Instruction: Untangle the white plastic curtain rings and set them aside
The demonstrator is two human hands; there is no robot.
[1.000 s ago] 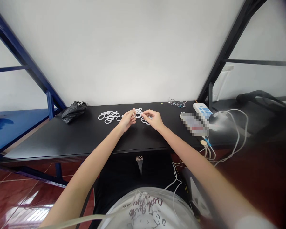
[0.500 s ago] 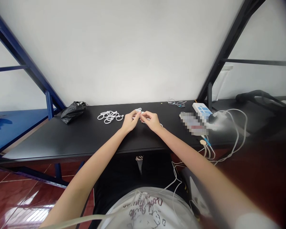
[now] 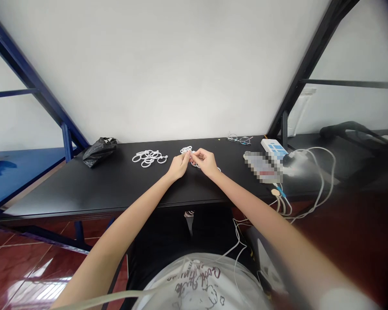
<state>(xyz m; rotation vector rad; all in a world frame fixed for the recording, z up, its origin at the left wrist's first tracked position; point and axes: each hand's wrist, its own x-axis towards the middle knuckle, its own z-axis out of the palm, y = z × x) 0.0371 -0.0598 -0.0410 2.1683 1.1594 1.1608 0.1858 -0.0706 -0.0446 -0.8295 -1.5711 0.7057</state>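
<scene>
Left fingers (image 3: 186, 156) and right fingers (image 3: 197, 154) pinch white rings (image 3: 186, 149), whose facing and long axis are unclear.

The middle of the frame is spanned by a black desk (image 3: 116, 185). A crumpled black bag (image 3: 100, 151) is placed at centre left. White rings (image 3: 148, 158) are spread in overlap left of centre; more rings (image 3: 186, 149), partly hidden, are seen at the centre. Eyeglasses (image 3: 239, 140), a white-and-blue box (image 3: 276, 149) and a pixelated object (image 3: 263, 167) are set right of centre.

"Good" (image 3: 210, 274) on white shirt (image 3: 198, 286), other lettering (image 3: 188, 282) unclear
</scene>
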